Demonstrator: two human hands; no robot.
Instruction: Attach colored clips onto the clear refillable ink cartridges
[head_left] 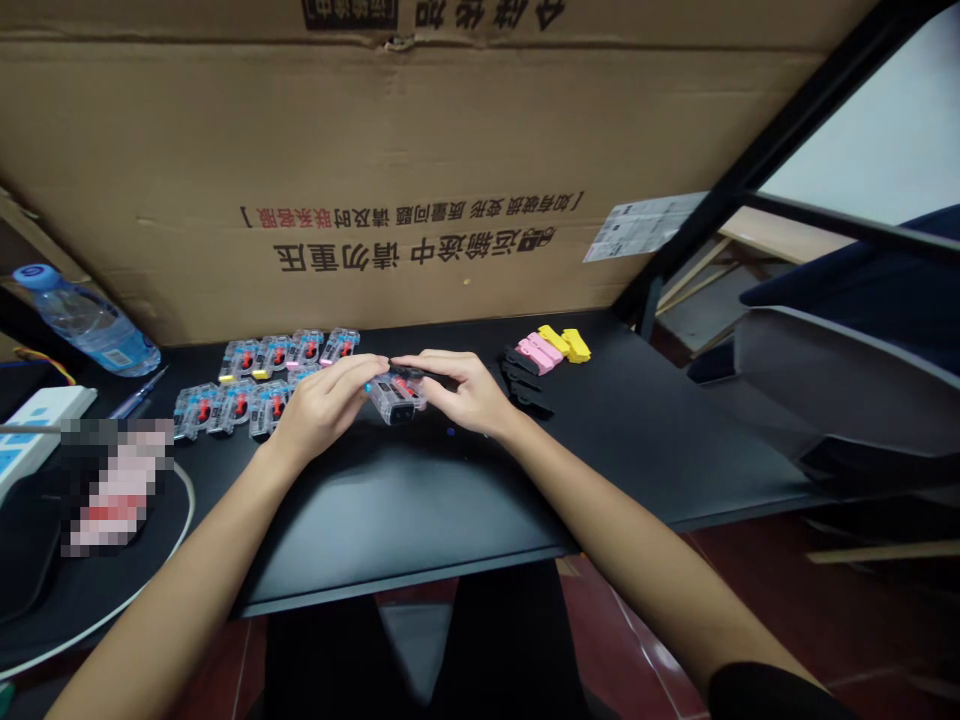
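Above the black table, a clear plastic case [397, 408] with red and blue parts inside and a dark end face is between my hands. My left hand [321, 412] grips its left side, fingers bent over the top. With thumb and fingers closed, my right hand [463, 392] holds a thin black plastic piece [409, 371] against the top of the case. My fingers partly hide how the two meet. Several similar clear cases [240, 405] lie in two rows left of my left hand. Beyond my right hand are black pieces [525, 388], pink pieces [540, 350] and yellow pieces [576, 345].
Cardboard [420, 130] stands along the back of the table [420, 520]. At the left are a water bottle [97, 320], a screwdriver [139, 395], a power strip [52, 420] and a white cable [187, 510]. A black metal frame [697, 215] rises at the right.
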